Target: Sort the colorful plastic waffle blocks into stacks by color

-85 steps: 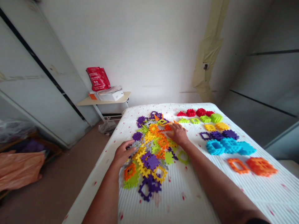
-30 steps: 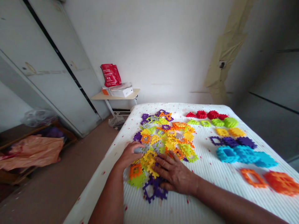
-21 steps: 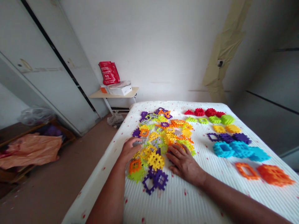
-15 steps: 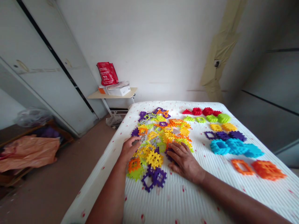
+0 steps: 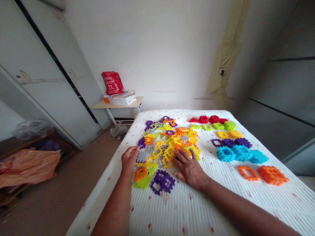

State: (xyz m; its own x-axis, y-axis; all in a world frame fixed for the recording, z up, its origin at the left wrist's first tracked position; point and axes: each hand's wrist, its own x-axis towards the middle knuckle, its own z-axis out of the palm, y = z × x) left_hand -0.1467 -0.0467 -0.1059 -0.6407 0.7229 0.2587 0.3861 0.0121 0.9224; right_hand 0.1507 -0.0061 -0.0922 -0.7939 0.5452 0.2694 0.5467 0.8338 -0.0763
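My left hand (image 5: 129,159) is at the left edge of a mixed pile of plastic interlocking tiles (image 5: 161,144), its fingers drawn together beside a grey tile (image 5: 141,157). Whether anything is between those fingertips is hidden. On the right side of the pile lies my right hand (image 5: 190,168), fingers spread over orange and lime tiles. Yellow tiles (image 5: 168,156) lean together just left of its fingertips. Nearer to me are purple tiles (image 5: 162,182), and a small orange tile (image 5: 140,173) rests on a lime one (image 5: 143,183).
Tiles sorted by colour lie on the right of the bed: red (image 5: 203,119), lime (image 5: 230,125), yellow (image 5: 235,134), purple (image 5: 243,142), light blue (image 5: 241,152) and orange (image 5: 273,175). A small table (image 5: 98,105) with a red bag (image 5: 112,83) stands by the wall.
My left hand has moved slightly left and its fingers have closed. The yellow tiles by my right hand have shifted away from me, and the grey tile beside my left hand is uncovered.
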